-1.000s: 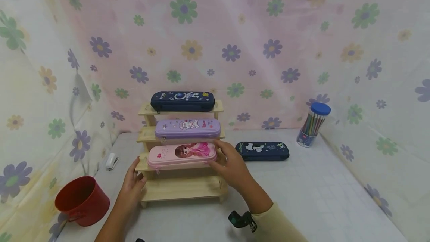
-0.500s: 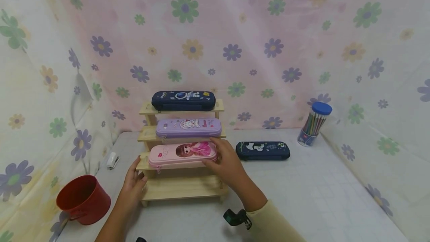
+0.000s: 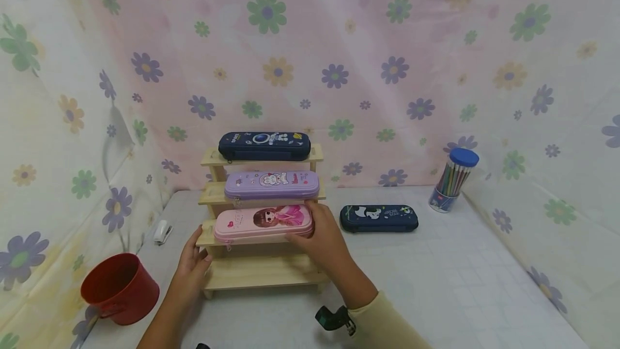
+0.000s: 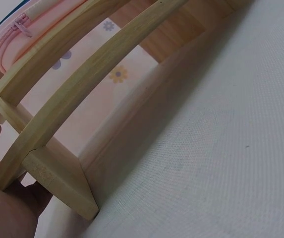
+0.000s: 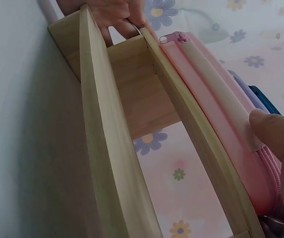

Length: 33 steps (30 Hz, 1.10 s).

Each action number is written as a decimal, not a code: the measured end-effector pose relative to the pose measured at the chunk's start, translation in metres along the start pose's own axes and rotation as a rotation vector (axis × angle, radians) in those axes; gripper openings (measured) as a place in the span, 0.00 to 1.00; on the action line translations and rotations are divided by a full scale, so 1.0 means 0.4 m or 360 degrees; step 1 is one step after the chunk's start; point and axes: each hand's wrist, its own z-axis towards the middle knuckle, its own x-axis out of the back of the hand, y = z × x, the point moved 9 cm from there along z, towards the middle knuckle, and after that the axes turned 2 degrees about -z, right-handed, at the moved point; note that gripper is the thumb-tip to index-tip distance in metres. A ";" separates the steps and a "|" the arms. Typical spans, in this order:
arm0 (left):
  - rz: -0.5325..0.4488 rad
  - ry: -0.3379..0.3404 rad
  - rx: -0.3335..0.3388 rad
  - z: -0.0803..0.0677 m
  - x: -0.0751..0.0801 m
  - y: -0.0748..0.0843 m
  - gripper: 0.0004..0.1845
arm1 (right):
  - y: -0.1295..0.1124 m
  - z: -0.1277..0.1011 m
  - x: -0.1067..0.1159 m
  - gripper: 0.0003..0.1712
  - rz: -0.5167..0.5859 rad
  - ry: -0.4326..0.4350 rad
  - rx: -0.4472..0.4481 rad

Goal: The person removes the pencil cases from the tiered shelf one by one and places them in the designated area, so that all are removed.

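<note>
Pink pencil case (image 3: 263,223), right hand (image 3: 323,241) gripping, lettering unreadable

- A grey cloth-covered table (image 3: 436,284) carries a stepped wooden shelf (image 3: 261,273) at centre-left.
- On its steps, far to near: a navy pencil case (image 3: 263,146), a purple pencil case (image 3: 271,185), a pink pencil case (image 3: 256,222).
- Right: a dark panda pencil case (image 3: 379,217), a blue-lidded pencil tube (image 3: 454,179).
- Left: a red bucket (image 3: 119,288), a white stapler (image 3: 162,231).

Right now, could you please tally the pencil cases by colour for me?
Navy cases: 2, on the rack's top step and on the table
Purple case: 1
Pink case: 1
Total: 4
</note>
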 end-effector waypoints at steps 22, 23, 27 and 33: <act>0.0012 0.0031 -0.0032 0.002 0.003 0.000 0.40 | 0.002 -0.004 -0.008 0.54 -0.0132 0.0042 0.0008; 0.0009 0.0033 -0.0035 0.002 0.002 0.000 0.40 | 0.002 -0.005 -0.006 0.54 -0.0128 0.0045 0.0005; -0.0008 0.0029 -0.0048 0.002 0.001 0.000 0.40 | 0.006 -0.007 -0.001 0.54 -0.0101 0.0071 -0.0024; -0.0017 -0.0005 -0.0144 0.002 0.000 0.010 0.39 | 0.014 -0.009 0.005 0.55 -0.0038 0.0095 -0.0033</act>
